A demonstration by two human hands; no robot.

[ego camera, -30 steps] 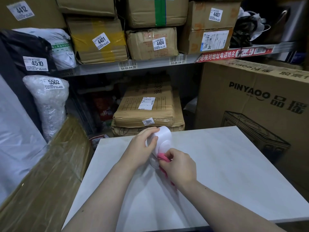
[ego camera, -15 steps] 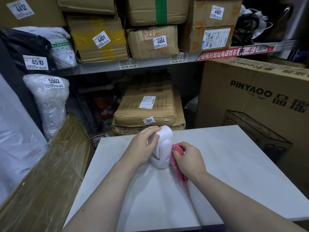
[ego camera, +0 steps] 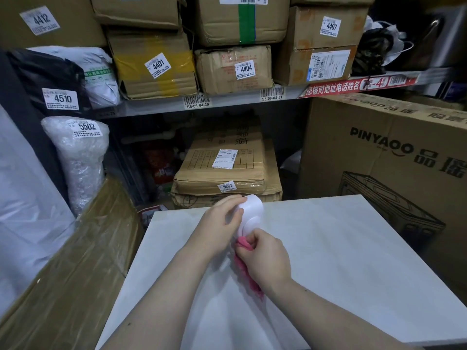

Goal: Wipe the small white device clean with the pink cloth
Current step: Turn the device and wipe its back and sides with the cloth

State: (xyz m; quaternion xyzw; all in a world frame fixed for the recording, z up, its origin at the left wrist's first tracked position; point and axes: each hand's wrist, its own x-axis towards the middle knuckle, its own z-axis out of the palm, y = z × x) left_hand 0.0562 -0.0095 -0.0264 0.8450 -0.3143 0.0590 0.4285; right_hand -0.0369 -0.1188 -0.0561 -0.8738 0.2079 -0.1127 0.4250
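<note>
A small white rounded device (ego camera: 251, 215) is tilted above the far part of the white table (ego camera: 341, 248). My left hand (ego camera: 219, 223) grips it from the left, fingers curled over its top. My right hand (ego camera: 267, 258) holds the bunched pink cloth (ego camera: 243, 258) and presses it against the device's lower near side. The rest of the cloth trails down under my right palm toward the wrist. The device's base is hidden behind my right hand.
A large PINYAOO cardboard box (ego camera: 394, 157) stands against the table's right side. A long brown wrapped parcel (ego camera: 75, 269) leans along the left. Behind the table lie stacked flat parcels (ego camera: 227, 170), under a shelf (ego camera: 202, 104) full of labelled boxes.
My right hand with the cloth has moved from the device's right side back down to its lower near side. The left hand has tipped the device back from upright.
</note>
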